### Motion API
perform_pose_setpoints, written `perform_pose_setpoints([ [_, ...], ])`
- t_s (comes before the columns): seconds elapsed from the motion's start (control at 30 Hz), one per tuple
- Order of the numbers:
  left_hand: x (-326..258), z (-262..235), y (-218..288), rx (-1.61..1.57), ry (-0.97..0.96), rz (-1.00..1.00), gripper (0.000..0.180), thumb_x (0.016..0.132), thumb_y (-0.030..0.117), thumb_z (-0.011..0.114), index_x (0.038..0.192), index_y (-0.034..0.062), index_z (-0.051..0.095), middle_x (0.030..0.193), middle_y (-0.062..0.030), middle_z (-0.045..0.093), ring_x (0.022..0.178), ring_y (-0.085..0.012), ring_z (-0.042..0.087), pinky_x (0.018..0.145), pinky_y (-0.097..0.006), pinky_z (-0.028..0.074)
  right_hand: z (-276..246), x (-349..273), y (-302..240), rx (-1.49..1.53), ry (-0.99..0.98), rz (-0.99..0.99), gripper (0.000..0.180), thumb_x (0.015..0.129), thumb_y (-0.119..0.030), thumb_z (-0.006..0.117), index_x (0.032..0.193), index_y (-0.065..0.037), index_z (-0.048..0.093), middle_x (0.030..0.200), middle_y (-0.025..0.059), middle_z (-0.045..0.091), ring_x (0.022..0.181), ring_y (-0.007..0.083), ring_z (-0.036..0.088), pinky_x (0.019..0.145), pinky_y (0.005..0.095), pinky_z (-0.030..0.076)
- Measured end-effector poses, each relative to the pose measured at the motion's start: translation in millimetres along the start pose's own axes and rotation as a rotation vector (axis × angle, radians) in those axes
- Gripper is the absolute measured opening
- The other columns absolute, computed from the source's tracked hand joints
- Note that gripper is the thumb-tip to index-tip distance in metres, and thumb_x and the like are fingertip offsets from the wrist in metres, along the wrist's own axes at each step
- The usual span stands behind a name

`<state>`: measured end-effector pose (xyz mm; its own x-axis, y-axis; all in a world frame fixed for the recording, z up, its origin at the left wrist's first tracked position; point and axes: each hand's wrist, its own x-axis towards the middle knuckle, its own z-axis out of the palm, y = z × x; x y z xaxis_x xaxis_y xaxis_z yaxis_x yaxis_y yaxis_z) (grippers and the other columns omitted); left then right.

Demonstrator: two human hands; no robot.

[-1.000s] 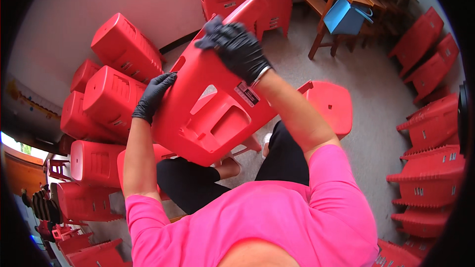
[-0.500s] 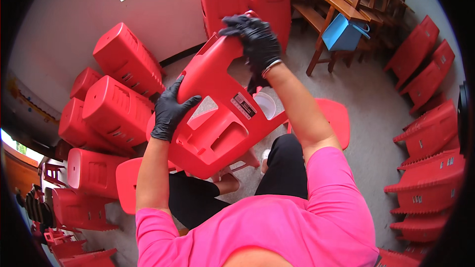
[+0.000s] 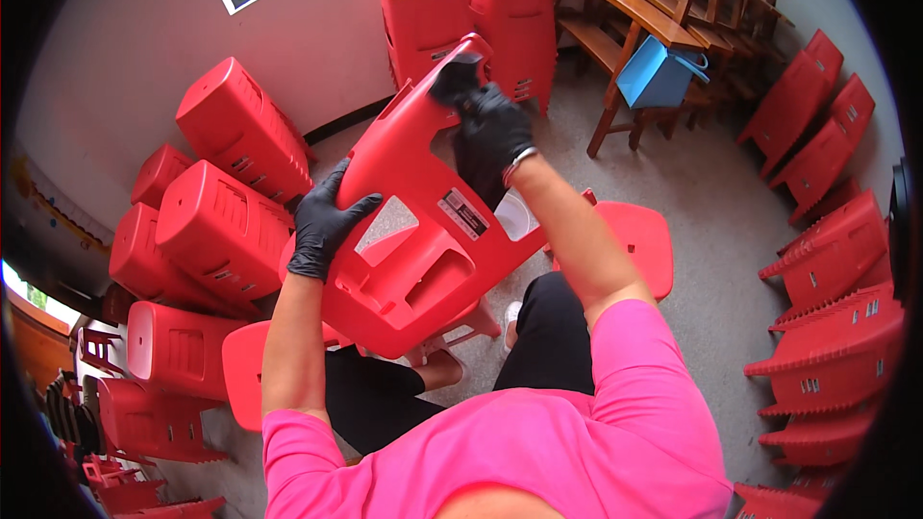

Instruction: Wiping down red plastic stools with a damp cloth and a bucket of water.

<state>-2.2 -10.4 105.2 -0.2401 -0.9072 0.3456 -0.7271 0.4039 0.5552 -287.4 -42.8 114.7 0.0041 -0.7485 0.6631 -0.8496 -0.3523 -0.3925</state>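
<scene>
Head view: I see red stool (image 3: 411, 165) tilted above knees (image 3: 550, 317), long axis pointing away to far leg tip (image 3: 473, 44). Left hand (image 3: 327, 223) grips left edge, thumb on top; right hand (image 3: 494, 130), nearer tip, fingers bunched on dark cloth (image 3: 456, 80) against leg.

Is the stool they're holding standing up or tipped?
Tipped: the stool slants in the left hand, its side label facing up.

A labelled red plastic stool (image 3: 409, 168) is held tilted, one side up.
</scene>
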Motion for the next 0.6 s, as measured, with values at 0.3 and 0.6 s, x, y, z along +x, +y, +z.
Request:
perform_pose_setpoints([
  [0.3, -2, 8, -2, -0.004, 0.05, 0.051, 0.083, 0.069, 0.052, 0.077, 0.13, 0.0022, 0.052, 0.106, -0.0208, 0.066, 0.094, -0.0283, 0.067, 0.085, -0.036, 0.05, 6, -5, 16, 0.109, 0.098, 0.053, 0.033, 0.089, -0.027, 0.051, 0.118, -0.019, 0.061, 0.11, 0.017, 0.059, 0.098, 0.0366, 0.06, 0.084, 0.0455, 0.049],
  [0.6, -5, 8, -5, -0.05, 0.071, 0.069, 0.083, 0.068, 0.051, 0.078, 0.131, 0.0026, 0.052, 0.101, -0.0198, 0.067, 0.09, -0.0265, 0.068, 0.083, -0.035, 0.05, -11, 9, 29, 0.213, 0.08, 0.102, 0.032, 0.086, -0.02, 0.054, 0.117, -0.02, 0.063, 0.125, 0.0178, 0.055, 0.108, 0.0357, 0.057, 0.092, 0.0447, 0.047],
])
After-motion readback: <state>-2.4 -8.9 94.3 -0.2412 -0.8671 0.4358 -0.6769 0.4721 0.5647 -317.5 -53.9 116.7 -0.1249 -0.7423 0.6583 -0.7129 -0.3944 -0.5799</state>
